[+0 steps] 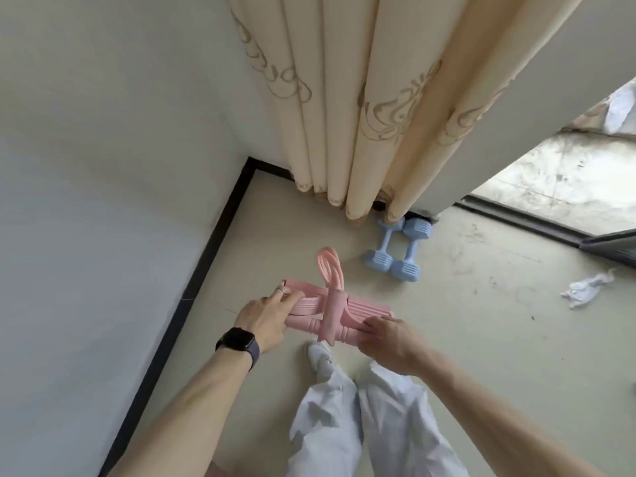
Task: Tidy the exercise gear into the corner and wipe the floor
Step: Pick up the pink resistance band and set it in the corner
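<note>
A pink pedal resistance puller (335, 313) with looped tubes is held above the floor in the middle of the head view. My left hand (265, 315) grips its left end, with a ring on one finger and a black watch on the wrist. My right hand (385, 342) grips its right end. Two light blue dumbbells (395, 253) lie side by side on the floor beyond it, at the foot of the curtain. A crumpled white cloth (586, 289) lies on the floor at the right.
The beige curtain (361, 115) hangs into the room corner, where a black skirting board (206, 253) runs along the white wall at the left. A door threshold (523, 220) opens to a stained balcony floor at the right. My legs and a white shoe (320, 359) stand below the hands.
</note>
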Action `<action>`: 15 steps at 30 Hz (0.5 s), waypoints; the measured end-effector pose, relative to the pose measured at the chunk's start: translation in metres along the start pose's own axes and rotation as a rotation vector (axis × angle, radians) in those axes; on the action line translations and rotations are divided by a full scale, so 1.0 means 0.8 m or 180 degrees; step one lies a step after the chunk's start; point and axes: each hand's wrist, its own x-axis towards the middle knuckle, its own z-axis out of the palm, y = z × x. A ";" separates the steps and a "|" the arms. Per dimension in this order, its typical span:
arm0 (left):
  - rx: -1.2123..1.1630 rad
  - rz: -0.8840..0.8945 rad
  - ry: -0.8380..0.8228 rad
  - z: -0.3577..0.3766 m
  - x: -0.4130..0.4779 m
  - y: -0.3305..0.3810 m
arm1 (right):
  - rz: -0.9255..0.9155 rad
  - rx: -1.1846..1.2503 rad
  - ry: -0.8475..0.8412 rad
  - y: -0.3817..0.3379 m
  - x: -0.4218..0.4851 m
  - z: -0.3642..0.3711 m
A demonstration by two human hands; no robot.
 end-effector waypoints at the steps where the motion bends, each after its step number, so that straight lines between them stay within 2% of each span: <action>1: -0.0005 -0.0017 -0.0006 0.016 0.037 -0.015 | -0.0016 -0.0023 -0.0022 0.010 0.041 0.008; 4: 0.0018 -0.0052 -0.0020 0.066 0.139 -0.051 | -0.0090 -0.0109 0.0045 0.040 0.156 0.033; 8: 0.0110 -0.0087 0.0151 0.124 0.254 -0.092 | -0.0144 -0.0258 0.0406 0.078 0.290 0.070; 15: 0.0278 0.0152 0.1064 0.191 0.446 -0.153 | -0.0028 -0.0577 0.1502 0.123 0.479 0.102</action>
